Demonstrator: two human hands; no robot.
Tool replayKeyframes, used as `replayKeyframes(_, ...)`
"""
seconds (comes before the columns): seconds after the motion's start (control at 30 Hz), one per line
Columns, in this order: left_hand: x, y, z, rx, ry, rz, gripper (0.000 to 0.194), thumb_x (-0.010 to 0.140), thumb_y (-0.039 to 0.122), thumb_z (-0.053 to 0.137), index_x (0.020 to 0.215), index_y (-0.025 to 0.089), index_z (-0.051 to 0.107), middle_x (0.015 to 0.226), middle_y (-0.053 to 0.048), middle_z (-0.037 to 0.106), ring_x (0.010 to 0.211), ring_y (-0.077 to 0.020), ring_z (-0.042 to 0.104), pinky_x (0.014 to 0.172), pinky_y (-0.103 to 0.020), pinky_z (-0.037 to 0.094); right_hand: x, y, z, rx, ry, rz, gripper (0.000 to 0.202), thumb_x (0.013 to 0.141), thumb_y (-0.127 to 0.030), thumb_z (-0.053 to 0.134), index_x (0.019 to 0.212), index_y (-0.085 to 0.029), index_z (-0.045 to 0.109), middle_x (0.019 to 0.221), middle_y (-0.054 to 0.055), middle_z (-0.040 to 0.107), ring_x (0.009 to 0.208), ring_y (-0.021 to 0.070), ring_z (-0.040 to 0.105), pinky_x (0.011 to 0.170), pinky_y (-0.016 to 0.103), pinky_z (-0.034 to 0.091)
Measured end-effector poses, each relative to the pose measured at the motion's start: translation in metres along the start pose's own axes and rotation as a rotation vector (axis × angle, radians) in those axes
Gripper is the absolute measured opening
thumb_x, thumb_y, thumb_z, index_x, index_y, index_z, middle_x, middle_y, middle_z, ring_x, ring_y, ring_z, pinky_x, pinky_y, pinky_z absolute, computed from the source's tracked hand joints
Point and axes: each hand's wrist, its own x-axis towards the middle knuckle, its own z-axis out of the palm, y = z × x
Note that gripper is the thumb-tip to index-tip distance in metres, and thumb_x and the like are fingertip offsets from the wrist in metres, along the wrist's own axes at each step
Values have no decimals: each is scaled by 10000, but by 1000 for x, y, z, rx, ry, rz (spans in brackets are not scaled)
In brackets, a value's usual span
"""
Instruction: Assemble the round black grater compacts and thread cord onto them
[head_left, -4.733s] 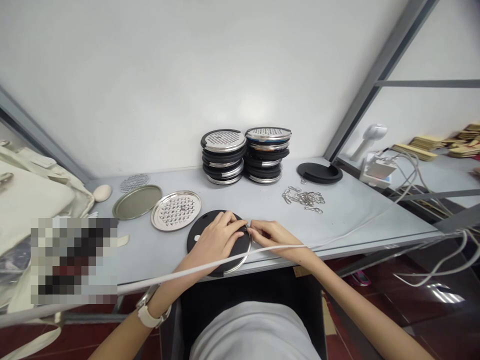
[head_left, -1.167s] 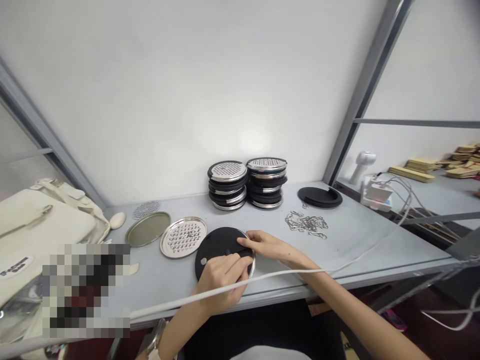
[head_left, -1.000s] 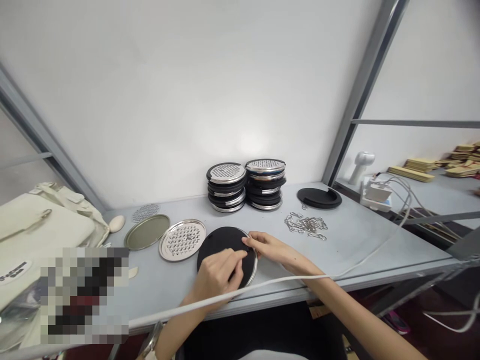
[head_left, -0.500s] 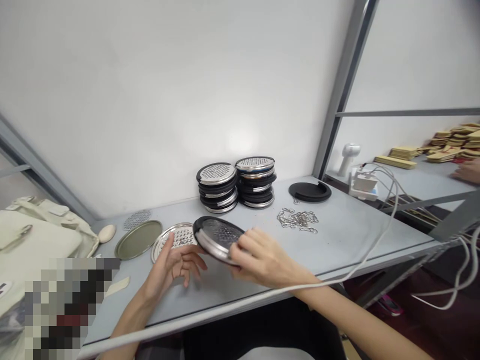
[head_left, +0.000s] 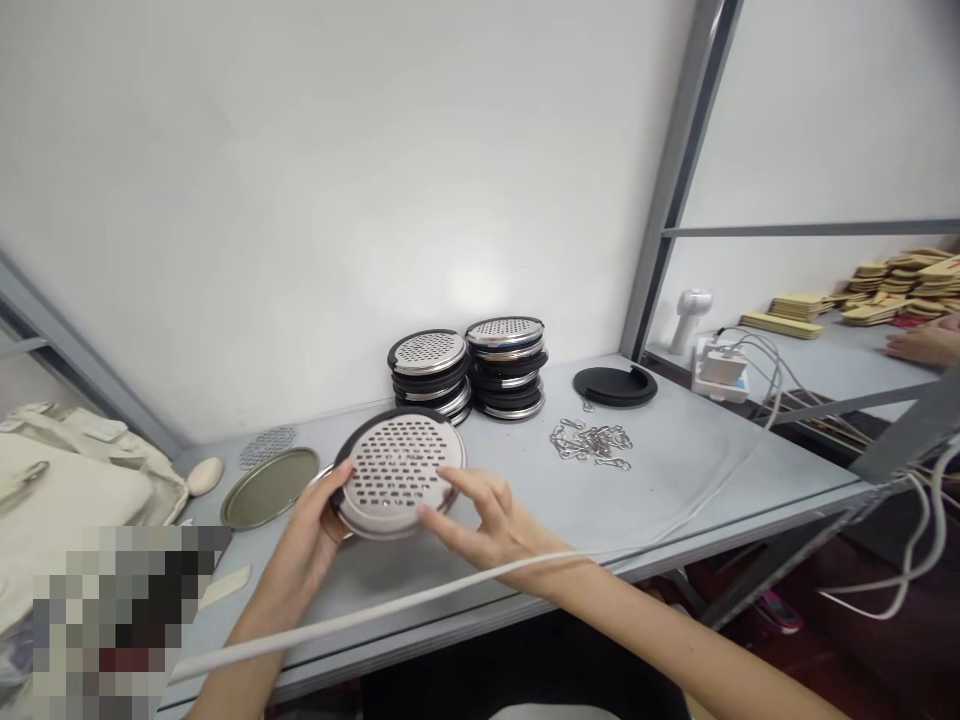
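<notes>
A round metal grater with a black rim is tilted up above the table, its slotted face toward me. My left hand grips it at the left edge, thumb on the rim and the other fingers hidden behind. My right hand is at its lower right, fingers apart, with fingertips at or just touching the face. Behind it, another metal disc is mostly hidden. To the left lie an olive-green oval plate and a flat perforated metal sheet.
Two stacks of round graters stand by the wall. Metal clips and a black round holder lie to the right. A white cable crosses in front of my arms. A bag sits left; another person's hand shows far right.
The grater has turned from lying nearly flat to facing me. My left hand has taken hold of its left edge, while my right hand has let go and spread its fingers.
</notes>
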Motion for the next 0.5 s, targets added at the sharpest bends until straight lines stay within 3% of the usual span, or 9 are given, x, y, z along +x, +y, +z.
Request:
replayKeyframes(0.1, 20, 29, 13, -71, -57, 106, 97, 815, 146, 600, 880, 117, 665, 830, -66, 701, 717, -158, 669, 627, -232, 591, -12, 3, 6, 4, 78, 158, 445, 810, -144, 631, 1233, -175, 499, 1256, 178, 466, 1186, 256, 463, 920, 375, 483)
replayKeyframes(0.2, 55, 59, 37, -99, -205, 215, 132, 882, 137, 516, 892, 100, 642, 922, -85, 690, 837, -175, 662, 719, -298, 602, -22, 6, 11, 31, 37, 232, 339, 815, -108, 586, 1147, -155, 534, 1196, 181, 492, 1125, 253, 501, 870, 378, 511)
replayKeyframes(0.27, 83, 72, 56, -69, -289, 191, 170, 903, 120, 480, 986, 83, 624, 1018, -116, 670, 947, -204, 641, 775, -359, 593, -27, 6, 14, 81, -9, 243, 318, 815, -78, 555, 1124, -147, 530, 1185, 186, 486, 1105, 254, 508, 841, 375, 529)
replayKeyframes(0.4, 130, 78, 92, -81, -288, 138, 226, 905, 83, 471, 1103, 96, 579, 1078, -138, 646, 990, -201, 620, 807, -378, 577, -31, 7, 18, 174, -59, 276, 324, 829, -54, 505, 1137, -155, 492, 1181, 181, 467, 1106, 250, 502, 825, 388, 546)
replayKeyframes(0.5, 151, 74, 109, -87, -267, 96, 250, 928, 130, 472, 1169, 117, 538, 1103, -139, 631, 987, -183, 614, 787, -340, 580, -31, 8, 18, 252, -102, 338, 309, 837, -51, 480, 1134, -135, 474, 1168, 186, 448, 1124, 247, 492, 871, 401, 535)
